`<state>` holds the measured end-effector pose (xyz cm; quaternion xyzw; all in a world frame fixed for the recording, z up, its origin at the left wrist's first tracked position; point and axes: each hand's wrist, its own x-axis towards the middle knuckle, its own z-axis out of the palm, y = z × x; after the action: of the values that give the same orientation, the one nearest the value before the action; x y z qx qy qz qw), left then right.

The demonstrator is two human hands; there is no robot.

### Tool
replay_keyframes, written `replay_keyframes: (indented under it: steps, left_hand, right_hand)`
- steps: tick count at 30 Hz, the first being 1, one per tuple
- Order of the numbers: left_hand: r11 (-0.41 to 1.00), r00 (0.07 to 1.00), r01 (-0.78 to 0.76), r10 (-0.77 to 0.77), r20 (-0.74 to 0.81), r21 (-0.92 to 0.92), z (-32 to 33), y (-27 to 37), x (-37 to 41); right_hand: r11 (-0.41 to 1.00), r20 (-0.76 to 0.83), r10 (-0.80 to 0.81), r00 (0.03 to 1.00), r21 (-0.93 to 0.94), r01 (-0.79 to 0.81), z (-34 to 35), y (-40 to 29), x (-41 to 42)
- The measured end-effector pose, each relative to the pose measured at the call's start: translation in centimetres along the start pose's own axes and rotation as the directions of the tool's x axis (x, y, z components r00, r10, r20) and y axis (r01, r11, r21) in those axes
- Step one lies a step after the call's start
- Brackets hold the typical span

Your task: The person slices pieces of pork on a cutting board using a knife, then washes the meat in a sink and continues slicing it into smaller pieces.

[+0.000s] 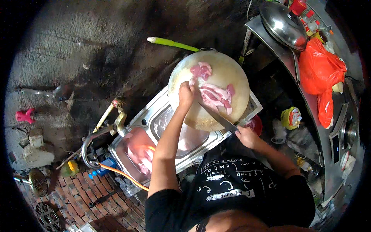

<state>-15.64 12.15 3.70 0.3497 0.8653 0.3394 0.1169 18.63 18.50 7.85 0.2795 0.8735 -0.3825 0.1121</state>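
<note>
A round cutting board [208, 58] lies over the right part of a steel double sink [214, 142]. My left hand [186, 93] is at the board's left side, its fingers closed on the end of a pale meat piece. A reddish piece of raw meat [200, 70] lies just above those fingers. My right hand [246, 136] grips the handle of a kitchen knife [217, 117] at the board's lower right edge. The blade points up and left, beside several raw meat strips [216, 97] at the middle of the board. More raw meat [142, 158] is in the left basin.
A curved metal faucet [85, 145] with an orange hose [123, 174] reaches the left basin. A green-handled tool [174, 43] extends behind the board. On the right counter [308, 101] are a lidded pan [284, 26] and a red plastic bag [320, 66]. A red container [256, 124] is near my right hand.
</note>
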Motion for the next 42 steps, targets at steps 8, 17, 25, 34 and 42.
replay_keyframes:
  steps: [8,17,25,34,42]
  left_hand:
    - [0.999,0.994,0.0,-0.005,0.109,0.044,-1.0,2.6,3.3]
    - [0.91,0.968,-0.224,0.168,0.185,0.349,4.6,2.1,8.8]
    - [0.928,0.922,-0.363,0.371,-0.11,0.084,-0.9,0.0,5.3]
    - [0.855,0.91,-0.414,0.388,0.143,0.313,4.9,-0.2,8.0]
    - [0.976,0.999,-0.021,0.027,0.024,-0.216,-0.7,-3.0,4.4]
  right_hand:
    - [0.985,-0.184,0.129,0.974,0.138,-0.104,-3.0,0.5,-2.1]
    - [0.997,0.095,-0.006,0.995,0.074,-0.001,1.2,-3.4,-1.3]
    - [0.992,-0.071,0.116,0.991,-0.051,-0.119,2.9,-1.6,2.5]
    - [0.983,-0.011,0.081,0.997,-0.167,-0.082,2.9,-2.8,1.5]
    - [0.995,-0.139,0.08,0.987,-0.045,-0.087,2.3,-2.2,2.4]
